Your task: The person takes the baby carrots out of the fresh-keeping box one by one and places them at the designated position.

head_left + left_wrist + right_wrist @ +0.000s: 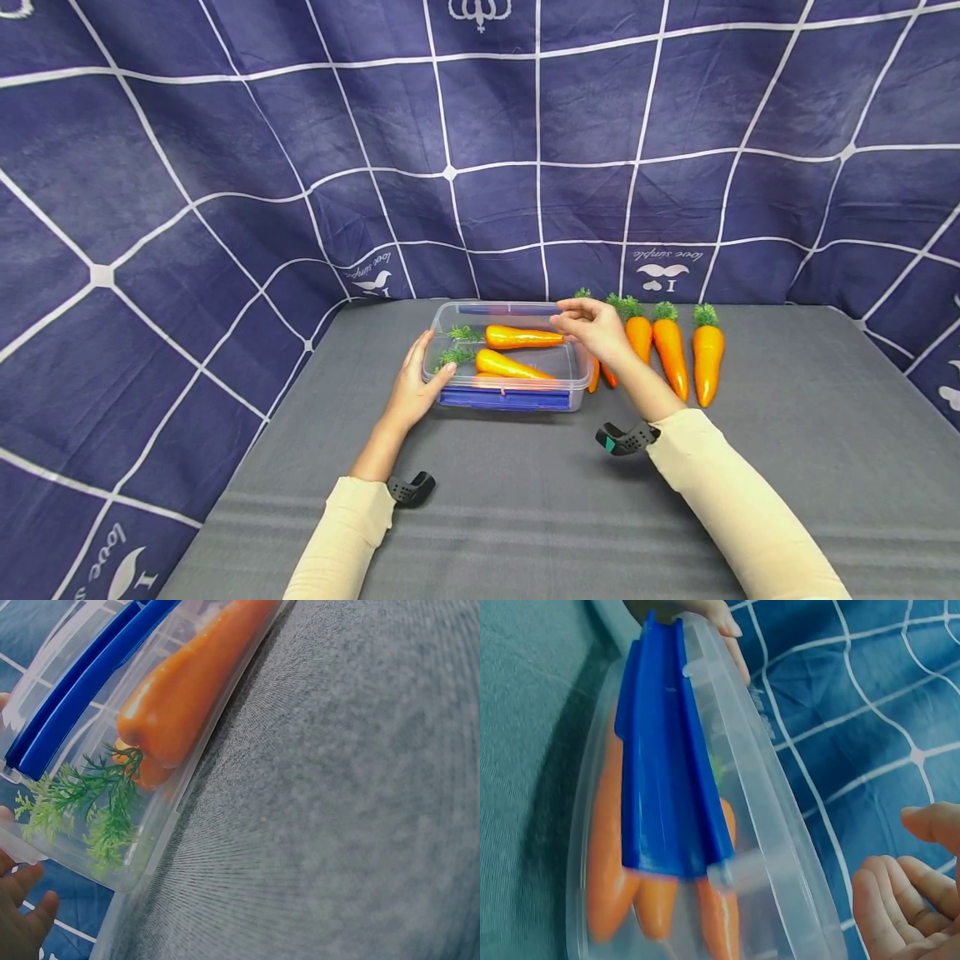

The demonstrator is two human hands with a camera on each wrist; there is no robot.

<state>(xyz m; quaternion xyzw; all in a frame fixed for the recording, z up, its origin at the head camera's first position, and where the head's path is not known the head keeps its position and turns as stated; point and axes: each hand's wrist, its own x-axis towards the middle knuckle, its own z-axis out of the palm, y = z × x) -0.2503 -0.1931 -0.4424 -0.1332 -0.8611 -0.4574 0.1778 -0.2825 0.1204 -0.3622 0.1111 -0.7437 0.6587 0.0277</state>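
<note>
A clear plastic food container (577, 400) with blue clips stands upright and uncovered on the grey table. Inside it lie three orange carrots (607, 900), side by side, their green tops toward the left end. My left hand (412, 385) holds the container's left end, thumb at the front rim and fingers along the outer side. Over the right end, near the tip of the rear carrot (521, 337), is my right hand (596, 329). Its fingers are loosely bent with nothing between them, as the right wrist view shows.
Right of the container lie several more carrots (707, 362) in a row, tops toward the back; my right hand and forearm partly cover those nearest the container. A blue gridded cloth (495, 208) hangs behind and to the left of the grey table (510, 500).
</note>
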